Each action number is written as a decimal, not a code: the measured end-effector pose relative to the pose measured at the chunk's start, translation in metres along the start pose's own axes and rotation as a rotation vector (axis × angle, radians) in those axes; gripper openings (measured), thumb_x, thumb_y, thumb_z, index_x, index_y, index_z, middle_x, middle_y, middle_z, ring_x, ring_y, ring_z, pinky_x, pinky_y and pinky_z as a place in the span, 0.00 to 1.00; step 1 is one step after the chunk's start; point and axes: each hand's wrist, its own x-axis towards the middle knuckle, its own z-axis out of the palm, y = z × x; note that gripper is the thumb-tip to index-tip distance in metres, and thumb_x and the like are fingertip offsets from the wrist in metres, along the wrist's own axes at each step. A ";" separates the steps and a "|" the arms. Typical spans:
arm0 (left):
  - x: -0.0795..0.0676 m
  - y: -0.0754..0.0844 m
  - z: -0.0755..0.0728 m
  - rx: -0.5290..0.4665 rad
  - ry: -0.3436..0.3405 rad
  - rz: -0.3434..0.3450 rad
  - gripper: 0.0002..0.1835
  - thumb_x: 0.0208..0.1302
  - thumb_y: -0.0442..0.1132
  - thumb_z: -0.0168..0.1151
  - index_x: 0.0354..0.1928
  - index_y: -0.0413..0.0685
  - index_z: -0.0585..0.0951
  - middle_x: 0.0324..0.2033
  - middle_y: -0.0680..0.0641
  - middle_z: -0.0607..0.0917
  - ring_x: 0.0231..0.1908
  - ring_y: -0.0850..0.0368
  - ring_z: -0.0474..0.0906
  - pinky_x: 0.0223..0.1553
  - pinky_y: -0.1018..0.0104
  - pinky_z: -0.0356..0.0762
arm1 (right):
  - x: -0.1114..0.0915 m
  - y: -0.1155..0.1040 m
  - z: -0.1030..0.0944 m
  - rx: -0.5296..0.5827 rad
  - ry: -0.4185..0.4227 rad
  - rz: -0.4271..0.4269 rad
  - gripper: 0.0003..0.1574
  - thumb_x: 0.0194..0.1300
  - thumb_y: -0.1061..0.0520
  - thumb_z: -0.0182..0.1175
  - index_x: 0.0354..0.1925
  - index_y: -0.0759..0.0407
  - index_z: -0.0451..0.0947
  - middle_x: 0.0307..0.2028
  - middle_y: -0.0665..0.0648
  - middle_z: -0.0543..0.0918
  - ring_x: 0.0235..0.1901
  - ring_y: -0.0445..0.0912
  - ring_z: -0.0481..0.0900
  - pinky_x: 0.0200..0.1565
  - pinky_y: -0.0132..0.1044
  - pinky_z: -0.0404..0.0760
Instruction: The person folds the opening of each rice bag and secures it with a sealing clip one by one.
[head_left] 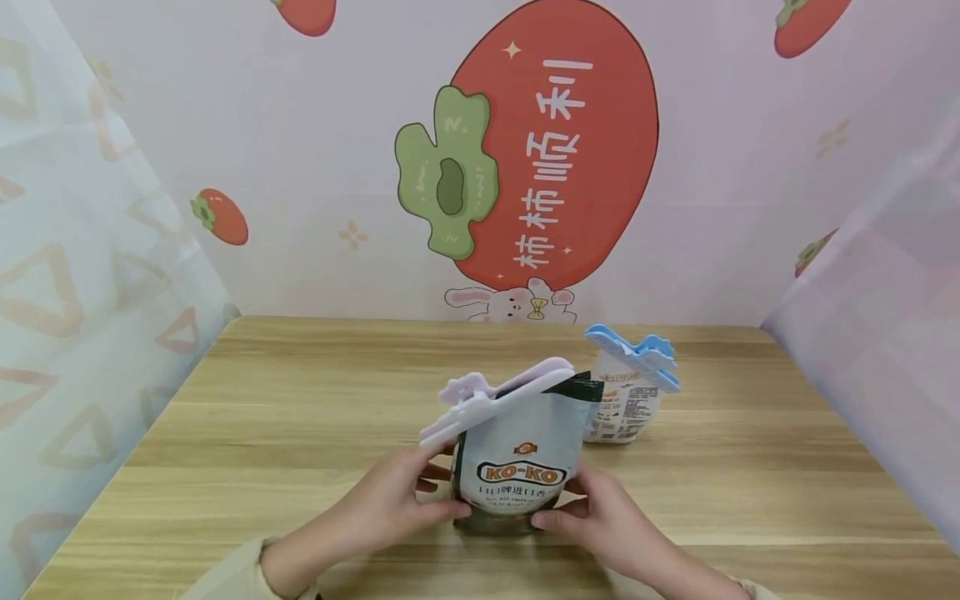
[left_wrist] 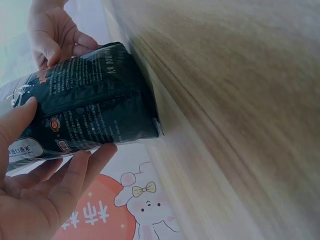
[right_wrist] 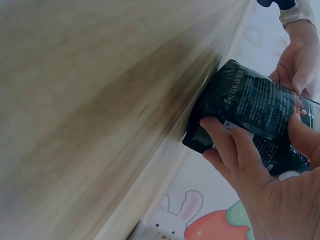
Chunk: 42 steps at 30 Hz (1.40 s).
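A dark green and white bag of rice (head_left: 525,442) marked KO-KO stands upright on the table, its top folded and held by a long pale purple sealing clip (head_left: 498,398) that slants up to the right. My left hand (head_left: 390,504) grips the bag's left side, thumb at the front near the base. On the opposite side my right hand (head_left: 609,521) holds it with the thumb also at a lower front corner. Both wrist views show fingers spread along the bag's sides, and its printed side panel (left_wrist: 95,95) close to the wooden surface.
Behind the rice bag to the right stands a smaller white printed bag (head_left: 618,408) with a blue clip (head_left: 637,354) across its top. The wooden table (head_left: 300,400) ends at a back wall sheet (head_left: 337,167) with persimmon drawings; patterned sheets flank both sides.
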 end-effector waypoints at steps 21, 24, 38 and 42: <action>0.010 -0.014 -0.015 -0.156 -0.055 -0.013 0.35 0.60 0.37 0.72 0.68 0.43 0.69 0.61 0.34 0.76 0.53 0.35 0.82 0.48 0.63 0.84 | 0.024 0.000 0.002 -0.079 0.037 -0.010 0.37 0.59 0.52 0.72 0.62 0.64 0.72 0.58 0.67 0.80 0.58 0.61 0.79 0.45 0.37 0.86; 0.012 -0.017 -0.018 -0.155 -0.052 -0.014 0.35 0.60 0.36 0.72 0.68 0.42 0.68 0.62 0.34 0.75 0.53 0.35 0.82 0.48 0.63 0.84 | 0.029 0.000 0.001 -0.092 0.038 -0.013 0.37 0.59 0.52 0.72 0.62 0.64 0.72 0.58 0.67 0.80 0.59 0.63 0.78 0.47 0.41 0.86; 0.023 -0.027 -0.031 -0.147 -0.044 0.005 0.32 0.61 0.36 0.71 0.65 0.41 0.70 0.61 0.34 0.77 0.52 0.38 0.83 0.50 0.63 0.83 | 0.050 -0.001 -0.001 -0.157 0.047 -0.062 0.36 0.60 0.53 0.71 0.64 0.61 0.73 0.60 0.65 0.80 0.59 0.64 0.78 0.58 0.57 0.79; 0.026 -0.030 -0.034 -0.139 -0.037 0.006 0.32 0.61 0.36 0.71 0.65 0.39 0.70 0.60 0.33 0.77 0.51 0.38 0.84 0.49 0.63 0.84 | 0.056 -0.001 -0.001 -0.156 0.046 -0.063 0.36 0.60 0.53 0.71 0.64 0.60 0.72 0.60 0.64 0.80 0.59 0.63 0.79 0.59 0.56 0.78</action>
